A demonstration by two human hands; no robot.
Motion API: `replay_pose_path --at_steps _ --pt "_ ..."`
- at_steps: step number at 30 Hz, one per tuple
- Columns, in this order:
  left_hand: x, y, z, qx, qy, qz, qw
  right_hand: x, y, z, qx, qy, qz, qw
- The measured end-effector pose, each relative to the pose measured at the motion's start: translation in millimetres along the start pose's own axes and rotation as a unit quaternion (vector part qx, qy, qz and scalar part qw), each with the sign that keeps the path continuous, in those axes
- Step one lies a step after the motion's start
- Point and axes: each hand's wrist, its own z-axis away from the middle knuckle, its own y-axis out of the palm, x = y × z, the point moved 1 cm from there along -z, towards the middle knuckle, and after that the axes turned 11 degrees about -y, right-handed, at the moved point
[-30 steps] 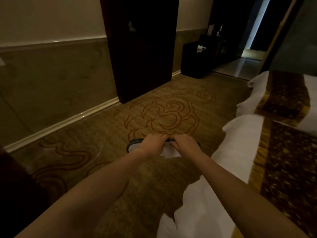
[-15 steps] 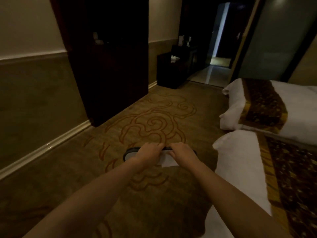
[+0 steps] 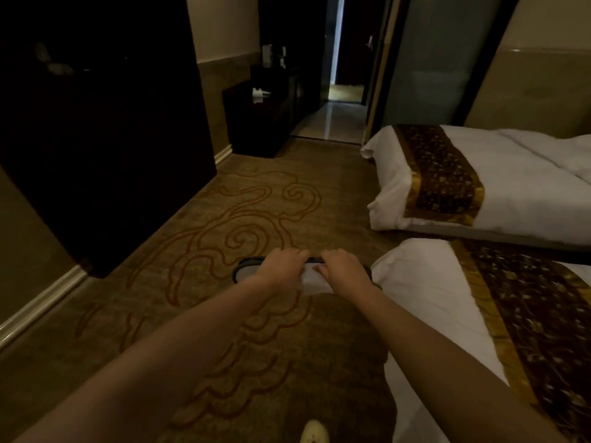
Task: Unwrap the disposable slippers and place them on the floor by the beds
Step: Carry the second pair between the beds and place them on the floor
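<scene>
Fingers [image 3: 299, 254] of both hands curl tight around flat white dark-edged slippers [image 3: 311, 278]. The left hand [image 3: 283, 266] and right hand [image 3: 343, 268] grip them side by side above the swirl-patterned carpet [image 3: 256, 219].

The left hand [image 3: 283, 265] and right hand [image 3: 342, 266] are covering most of the slippers [image 3: 308, 276]; whether wrapping is on them is impossible to tell. Below the grip, a pale shoe [image 3: 315, 433] is being cut by the bottom edge. Left of the grip, the dark cabinet [image 3: 105, 129] is losing all detail.
</scene>
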Motion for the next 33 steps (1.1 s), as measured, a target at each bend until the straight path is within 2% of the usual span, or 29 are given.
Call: replay_pose_path --at_steps 6,14,24,33 --pt "1 16 -156 0.01 0.012 -0.01 1.0 -104 -3 -97 -0.017 0.01 0.009 1.0" --pt "-18 23 -336 0.021 0.044 0.031 0.998 -237 -25 -200 -0.03 0.036 0.024 0.999" --pt "-55 62 -565 0.09 0.128 0.039 0.987 -415 -12 -318 -0.007 0.126 0.032 0.991" --pt "-92 64 -790 0.148 0.209 0.036 0.966 -567 -29 -428 -0.041 0.217 0.034 0.975"
